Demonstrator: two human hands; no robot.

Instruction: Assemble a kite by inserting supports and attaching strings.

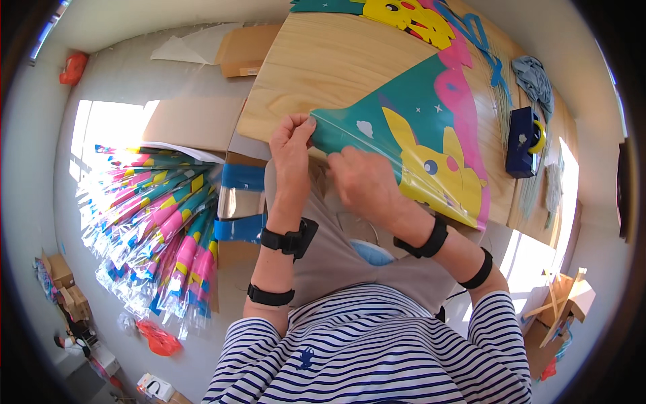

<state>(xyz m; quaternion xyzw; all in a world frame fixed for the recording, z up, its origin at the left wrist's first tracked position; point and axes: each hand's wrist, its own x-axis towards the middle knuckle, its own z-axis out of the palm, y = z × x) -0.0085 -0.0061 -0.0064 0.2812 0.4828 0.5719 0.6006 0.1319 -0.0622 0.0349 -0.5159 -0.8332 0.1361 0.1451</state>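
Note:
A teal, pink and yellow kite-shaped plastic sheet [431, 135] with a cartoon animal print lies on the wooden table [323, 60]. Its narrow end hangs over the near table edge. My left hand [291, 145] pinches that narrow end from the left. My right hand [363, 182] grips the same end from below and to the right. Both wrists wear black bands.
A pile of rolled, wrapped kites [155, 222] lies on the floor at left beside cardboard boxes [245, 50]. A blue tape dispenser [523, 141], blue ribbons [481, 40] and grey cloth [535, 77] sit on the table's right part. Another printed kite [404, 17] lies at the far end.

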